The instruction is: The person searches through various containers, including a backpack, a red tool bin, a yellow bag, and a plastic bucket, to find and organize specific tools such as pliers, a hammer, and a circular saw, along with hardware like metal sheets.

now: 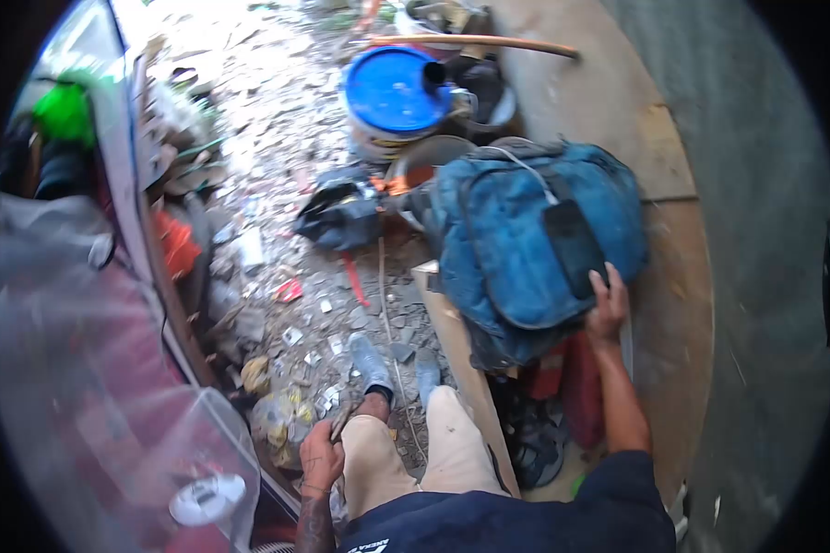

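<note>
My right hand point(607, 309) reaches to the lower end of a black phone point(572, 244), its fingers stretched out and touching it. The phone lies on a dusty blue backpack point(516, 230), and a white cable point(527, 166) runs from its upper end. Under the backpack is an open wooden box point(470, 369), with shoes point(539, 452) and a red cloth item inside. My left hand point(321, 458) is low beside my left knee, its fingers closed around a thin dark thing I cannot make out.
A bucket with a blue lid point(392, 88) and other buckets stand ahead, near a wooden stick point(489, 41). A black bag point(341, 207) lies on the littered ground. Clear plastic sheeting point(83, 369) covers things at left. A grey wall point(765, 276) is at right.
</note>
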Demonstrator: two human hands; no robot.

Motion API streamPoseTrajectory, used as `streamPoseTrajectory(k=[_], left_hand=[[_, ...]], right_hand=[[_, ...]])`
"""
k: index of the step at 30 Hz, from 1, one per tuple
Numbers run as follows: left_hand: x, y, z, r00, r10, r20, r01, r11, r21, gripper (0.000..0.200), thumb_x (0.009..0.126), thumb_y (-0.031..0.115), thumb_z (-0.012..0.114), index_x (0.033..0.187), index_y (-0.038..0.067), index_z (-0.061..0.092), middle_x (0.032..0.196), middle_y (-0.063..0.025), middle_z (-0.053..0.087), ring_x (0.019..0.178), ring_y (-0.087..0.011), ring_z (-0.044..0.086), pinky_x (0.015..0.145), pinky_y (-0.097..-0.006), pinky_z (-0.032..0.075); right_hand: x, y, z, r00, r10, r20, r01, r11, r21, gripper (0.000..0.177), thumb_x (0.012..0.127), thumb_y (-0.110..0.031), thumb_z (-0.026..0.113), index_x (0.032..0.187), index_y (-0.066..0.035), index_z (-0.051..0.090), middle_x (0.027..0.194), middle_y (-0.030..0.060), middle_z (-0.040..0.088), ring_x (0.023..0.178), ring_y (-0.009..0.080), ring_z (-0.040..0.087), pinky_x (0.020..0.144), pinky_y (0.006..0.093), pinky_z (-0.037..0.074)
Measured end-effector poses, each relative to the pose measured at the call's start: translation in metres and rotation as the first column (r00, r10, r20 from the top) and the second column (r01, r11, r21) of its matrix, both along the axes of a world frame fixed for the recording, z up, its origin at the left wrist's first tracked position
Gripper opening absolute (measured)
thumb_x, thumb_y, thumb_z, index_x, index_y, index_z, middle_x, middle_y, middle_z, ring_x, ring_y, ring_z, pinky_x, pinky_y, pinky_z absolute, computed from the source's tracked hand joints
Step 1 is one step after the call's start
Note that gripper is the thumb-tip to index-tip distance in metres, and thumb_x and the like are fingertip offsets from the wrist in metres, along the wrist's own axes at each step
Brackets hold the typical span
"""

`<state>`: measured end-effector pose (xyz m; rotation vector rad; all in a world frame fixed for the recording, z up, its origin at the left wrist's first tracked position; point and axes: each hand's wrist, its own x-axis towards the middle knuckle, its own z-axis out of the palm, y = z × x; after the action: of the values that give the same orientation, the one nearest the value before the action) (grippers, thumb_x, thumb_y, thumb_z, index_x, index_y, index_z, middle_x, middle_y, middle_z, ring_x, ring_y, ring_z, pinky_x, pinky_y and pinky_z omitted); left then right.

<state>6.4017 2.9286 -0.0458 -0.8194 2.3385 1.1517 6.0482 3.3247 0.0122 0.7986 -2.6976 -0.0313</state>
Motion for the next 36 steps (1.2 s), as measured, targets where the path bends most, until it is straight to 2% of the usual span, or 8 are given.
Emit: streamPoseTrajectory(k=[8,13,16,18,22,25,29,36], left_hand=[[-0.054,-0.023,0.004,0.993,-0.103,-0.053,0.107,0.992,0.063,0.028,0.071,0.004,0.048,0.097,0.004,0.059,0.086,-0.0219,0.059,0.081,-0.0418,0.056,0.072,-0.0473,0.045],[-0.076,-0.042,-0.002,0.979,-0.2,-0.027,0.201,0.977,0.075,0.029,0.068,0.003,0.051,0.096,0.003,0.057,0.084,-0.0211,0.058,0.081,-0.0417,0.056,0.072,-0.0475,0.045],[-0.099,-0.061,0.004,0.972,-0.226,-0.061,0.231,0.969,0.086,0.027,0.068,0.003,0.051,0.094,0.002,0.056,0.085,-0.0216,0.057,0.083,-0.0419,0.055,0.073,-0.0471,0.043],[-0.114,-0.077,0.0,0.969,-0.238,-0.065,0.242,0.968,0.061,0.026,0.068,0.003,0.051,0.093,0.001,0.056,0.084,-0.0218,0.057,0.083,-0.0418,0.054,0.073,-0.0473,0.043],[-0.141,-0.119,-0.007,0.967,-0.256,-0.002,0.256,0.966,0.03,0.021,0.068,0.003,0.052,0.089,0.002,0.055,0.083,-0.0222,0.056,0.083,-0.0419,0.054,0.071,-0.0484,0.042],[-0.184,-0.15,-0.009,0.981,-0.191,-0.026,0.191,0.981,-0.018,0.019,0.068,0.003,0.052,0.086,0.003,0.055,0.082,-0.0214,0.056,0.083,-0.0424,0.054,0.071,-0.0493,0.042],[-0.204,-0.187,-0.014,0.987,-0.145,-0.064,0.145,0.989,-0.012,0.022,0.07,0.004,0.052,0.092,0.003,0.057,0.081,-0.0207,0.057,0.081,-0.0419,0.055,0.071,-0.0482,0.043],[-0.245,-0.247,-0.001,0.988,-0.044,0.149,0.052,0.997,-0.053,0.027,0.073,0.007,0.054,0.1,0.004,0.06,0.088,-0.02,0.061,0.082,-0.0387,0.058,0.075,-0.0436,0.044]], right_hand=[[0.018,-0.037,-0.01,0.987,-0.135,-0.085,0.148,0.974,0.174,0.044,0.077,0.006,0.049,0.117,-0.012,0.054,0.126,0.0175,0.047,0.115,0.0346,0.05,0.095,0.0502,0.04],[0.023,-0.053,0.0,0.985,-0.172,-0.006,0.168,0.958,0.233,0.036,0.082,-0.001,0.049,0.117,-0.01,0.053,0.128,0.0187,0.046,0.114,0.0338,0.047,0.094,0.0496,0.039],[0.022,-0.074,0.021,0.936,-0.31,0.165,0.261,0.929,0.262,0.035,0.083,-0.012,0.056,0.117,-0.007,0.053,0.129,0.0192,0.045,0.114,0.0354,0.046,0.094,0.0498,0.037],[0.014,-0.096,0.031,0.9,-0.381,0.214,0.359,0.924,0.134,0.044,0.076,-0.022,0.067,0.113,-0.004,0.051,0.129,0.0192,0.044,0.113,0.0375,0.044,0.094,0.0495,0.036],[-0.002,-0.112,0.012,0.818,-0.537,0.207,0.547,0.837,0.013,0.057,0.063,-0.023,0.079,0.104,-0.003,0.046,0.123,0.0189,0.048,0.111,0.0388,0.045,0.093,0.0496,0.037],[0.0,-0.123,0.003,0.757,-0.619,0.207,0.638,0.77,-0.03,0.074,0.056,-0.022,0.082,0.115,-0.003,0.042,0.115,0.0205,0.049,0.107,0.039,0.047,0.092,0.0484,0.038],[0.016,-0.151,0.014,0.623,-0.724,0.298,0.735,0.671,0.094,0.081,0.056,-0.024,0.081,0.122,-0.003,0.038,0.114,0.0201,0.049,0.106,0.0382,0.046,0.092,0.0484,0.036],[0.022,-0.194,0.009,0.46,-0.799,0.386,0.797,0.564,0.216,0.09,0.059,-0.023,0.079,0.132,-0.003,0.031,0.123,0.0214,0.042,0.116,0.038,0.041,0.098,0.0498,0.032]])
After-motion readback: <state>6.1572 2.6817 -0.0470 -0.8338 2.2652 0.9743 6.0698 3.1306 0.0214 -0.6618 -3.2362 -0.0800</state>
